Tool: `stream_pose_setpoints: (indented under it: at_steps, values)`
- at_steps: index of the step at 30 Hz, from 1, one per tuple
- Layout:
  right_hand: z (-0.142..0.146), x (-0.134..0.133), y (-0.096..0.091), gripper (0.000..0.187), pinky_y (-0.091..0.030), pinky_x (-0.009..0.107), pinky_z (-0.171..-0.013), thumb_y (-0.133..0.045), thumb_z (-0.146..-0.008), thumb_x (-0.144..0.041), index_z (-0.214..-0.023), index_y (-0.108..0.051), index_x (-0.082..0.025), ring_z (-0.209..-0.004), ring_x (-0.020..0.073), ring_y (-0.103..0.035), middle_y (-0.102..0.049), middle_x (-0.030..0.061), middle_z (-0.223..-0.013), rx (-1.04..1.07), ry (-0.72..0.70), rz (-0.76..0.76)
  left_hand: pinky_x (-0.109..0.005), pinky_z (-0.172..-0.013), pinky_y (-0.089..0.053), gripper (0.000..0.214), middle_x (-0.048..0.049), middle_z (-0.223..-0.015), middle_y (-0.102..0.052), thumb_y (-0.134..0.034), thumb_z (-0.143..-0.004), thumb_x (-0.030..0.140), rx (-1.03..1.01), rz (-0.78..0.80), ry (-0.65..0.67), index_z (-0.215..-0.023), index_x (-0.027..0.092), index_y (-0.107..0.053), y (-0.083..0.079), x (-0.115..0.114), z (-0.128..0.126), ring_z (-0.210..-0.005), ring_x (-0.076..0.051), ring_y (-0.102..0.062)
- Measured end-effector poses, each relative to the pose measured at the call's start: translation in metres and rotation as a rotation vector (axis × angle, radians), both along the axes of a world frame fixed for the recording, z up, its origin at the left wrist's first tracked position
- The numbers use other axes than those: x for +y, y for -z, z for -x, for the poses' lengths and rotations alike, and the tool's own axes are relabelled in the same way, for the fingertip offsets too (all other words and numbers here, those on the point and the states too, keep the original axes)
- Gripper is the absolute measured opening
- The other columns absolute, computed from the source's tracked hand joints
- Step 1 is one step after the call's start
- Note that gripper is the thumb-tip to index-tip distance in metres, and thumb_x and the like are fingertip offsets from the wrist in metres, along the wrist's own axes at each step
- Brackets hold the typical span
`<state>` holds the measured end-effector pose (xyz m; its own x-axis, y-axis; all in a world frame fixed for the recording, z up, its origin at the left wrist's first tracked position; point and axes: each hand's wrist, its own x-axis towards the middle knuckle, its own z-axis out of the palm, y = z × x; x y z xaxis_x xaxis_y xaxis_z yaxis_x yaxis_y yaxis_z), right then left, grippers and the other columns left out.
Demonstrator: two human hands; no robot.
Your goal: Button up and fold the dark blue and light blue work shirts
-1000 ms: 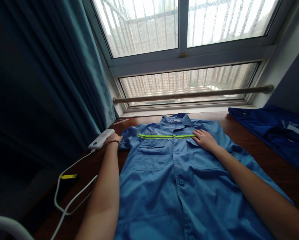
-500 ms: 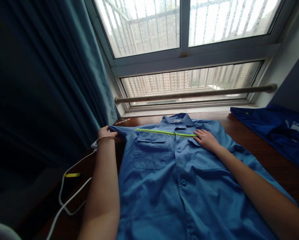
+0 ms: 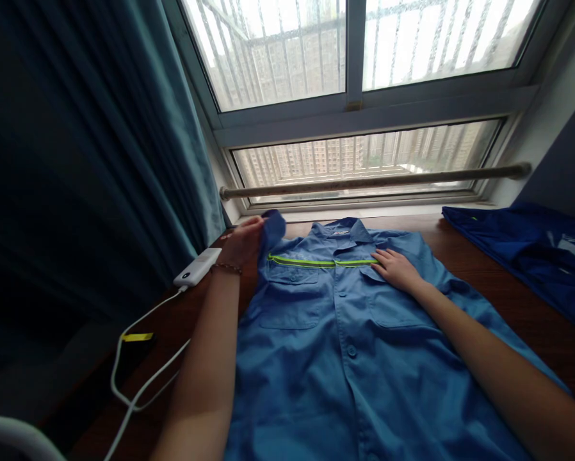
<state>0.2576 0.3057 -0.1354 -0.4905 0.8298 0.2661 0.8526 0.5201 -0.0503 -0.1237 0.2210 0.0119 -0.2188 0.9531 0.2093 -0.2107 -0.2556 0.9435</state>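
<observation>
A blue button-up work shirt (image 3: 297, 365) lies front side up, its collar toward the window. A yellow-green and grey stripe crosses the chest above two flap pockets. At the shirt's left side, my left hand (image 3: 246, 240) is closed on the sleeve and holds it raised above the table. My right hand (image 3: 397, 267) lies flat with fingers stretched on the chest, by the end of the stripe and over part of the right pocket flap. The far ends of both sleeves are hard to make out.
A white power strip (image 3: 198, 267) with a cable lies left of my left arm, near a yellow-and-black item (image 3: 138, 337). Darker blue folded clothing (image 3: 522, 256) rests at the right. Beyond the dark wooden table are a curtain (image 3: 172, 128) and a window rail (image 3: 374, 182).
My left hand has moved right and up, lifting the sleeve and folding it inward. The stripe's left end has shifted with it, and the white power strip is uncovered. My right hand stays put.
</observation>
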Motion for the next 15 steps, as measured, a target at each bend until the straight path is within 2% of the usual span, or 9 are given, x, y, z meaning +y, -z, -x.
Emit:
stream_pose_setpoints:
  at_steps: [2,3,4,6,8,10,12,14,15]
  values:
    - [0.000,0.000,-0.001,0.051,-0.029,0.038,-0.097,-0.030,-0.086,-0.050,-0.125,-0.046,-0.022,-0.120,0.0261,-0.035,-0.042,0.0043,-0.132,-0.001,0.000,0.001,-0.025,-0.069,-0.046,0.012,-0.0070,-0.084,-0.064,-0.063,-0.067,0.021,0.244,0.061,0.183,-0.073,0.012,-0.059,0.000,0.004,-0.018,-0.078,-0.015,-0.060]
    - [0.000,-0.001,-0.001,0.051,-0.029,0.038,-0.097,-0.030,-0.086,-0.050,-0.125,-0.046,-0.022,-0.120,0.0260,-0.035,-0.042,0.0043,-0.132,-0.002,0.001,0.002,-0.027,-0.071,-0.046,0.016,-0.0085,-0.090,-0.064,-0.063,-0.069,0.026,0.334,0.057,0.158,-0.075,0.012,-0.059,0.003,0.008,-0.023,-0.082,-0.017,-0.060]
    - [0.000,-0.001,-0.001,0.051,-0.029,0.038,-0.097,-0.030,-0.086,-0.050,-0.125,-0.046,-0.022,-0.120,0.0260,-0.035,-0.042,0.0043,-0.132,-0.003,0.003,0.002,-0.027,-0.072,-0.046,0.018,-0.0089,-0.092,-0.064,-0.061,-0.070,0.029,0.404,0.041,0.061,-0.077,0.012,-0.059,0.008,0.012,-0.024,-0.083,-0.017,-0.060]
    - [0.000,-0.002,-0.002,0.050,-0.030,0.038,-0.097,-0.030,-0.086,-0.049,-0.125,-0.046,-0.022,-0.120,0.0260,-0.035,-0.042,0.0044,-0.131,-0.003,0.007,0.002,-0.027,-0.068,-0.046,0.022,-0.0085,-0.087,-0.064,-0.058,-0.071,0.034,0.563,0.055,-0.209,-0.077,0.013,-0.058,0.022,0.023,-0.018,-0.078,-0.017,-0.060]
    - [0.000,-0.002,-0.003,0.050,-0.030,0.038,-0.097,-0.030,-0.086,-0.049,-0.125,-0.046,-0.022,-0.119,0.0260,-0.036,-0.043,0.0043,-0.131,-0.001,0.010,0.000,-0.027,-0.064,-0.045,0.026,-0.0083,-0.077,-0.064,-0.059,-0.068,0.039,0.821,0.182,-0.352,-0.073,0.013,-0.058,0.040,0.034,-0.007,-0.073,-0.018,-0.060]
    - [0.000,-0.002,-0.003,0.050,-0.030,0.037,-0.097,-0.030,-0.086,-0.049,-0.125,-0.046,-0.022,-0.119,0.0259,-0.037,-0.043,0.0042,-0.131,0.003,0.009,-0.001,-0.028,-0.064,-0.044,0.030,-0.0086,-0.072,-0.064,-0.064,-0.061,0.043,1.090,0.358,-0.271,-0.067,0.014,-0.060,0.058,0.041,0.000,-0.072,-0.022,-0.060]
    - [0.000,-0.002,-0.002,0.050,-0.030,0.037,-0.097,-0.030,-0.086,-0.049,-0.125,-0.046,-0.022,-0.119,0.0259,-0.037,-0.043,0.0042,-0.131,0.003,0.008,-0.001,-0.029,-0.067,-0.044,0.028,-0.0091,-0.073,-0.065,-0.068,-0.056,0.041,1.213,0.462,-0.172,-0.064,0.015,-0.061,0.076,0.043,0.000,-0.077,-0.025,-0.060]
    - [0.000,-0.002,-0.002,0.050,-0.030,0.037,-0.097,-0.031,-0.086,-0.049,-0.125,-0.046,-0.021,-0.119,0.0260,-0.036,-0.043,0.0044,-0.131,0.000,0.009,0.003,-0.032,-0.074,-0.042,0.021,-0.0109,-0.081,-0.066,-0.065,-0.060,0.036,1.226,0.480,-0.201,-0.068,0.017,-0.063,0.091,0.042,-0.005,-0.085,-0.027,-0.059]
    - [0.000,-0.002,-0.002,0.050,-0.030,0.038,-0.097,-0.031,-0.086,-0.049,-0.125,-0.045,-0.021,-0.119,0.0261,-0.036,-0.043,0.0044,-0.131,0.000,0.011,0.003,-0.034,-0.077,-0.041,0.019,-0.0125,-0.086,-0.065,-0.060,-0.066,0.034,1.208,0.474,-0.269,-0.072,0.017,-0.064,0.096,0.040,-0.008,-0.090,-0.029,-0.058]
